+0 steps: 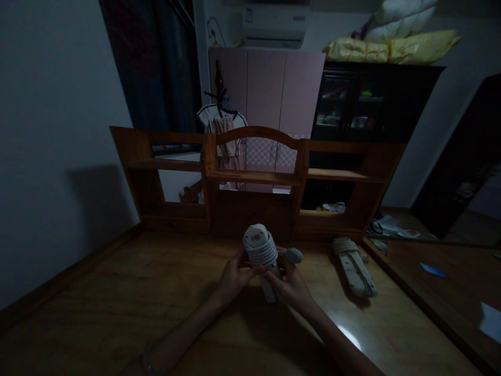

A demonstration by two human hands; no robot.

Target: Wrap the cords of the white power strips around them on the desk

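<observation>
Both my hands grip a white power strip point(270, 288) above the wooden tabletop, its long body pointing down toward me. White cord point(263, 253) is wound in several turns around its upper part. My left hand point(235, 274) closes on it from the left, and my right hand point(291, 282) from the right. The two thumbs come close together below the coils. A pale plug point(293, 255) sticks out to the right, by my right fingers. Some fingertips are hidden behind the strip. On the tabletop to the right lies a second power strip point(355, 271) with its cord wrapped around one end.
A wooden shelf unit point(254, 178) stands along the far edge of the tabletop point(164, 292). To the right, past a raised wooden edge point(415, 297), lie a blue card point(432, 270) and white paper point(491, 321). A wall point(58, 156) rises at the left.
</observation>
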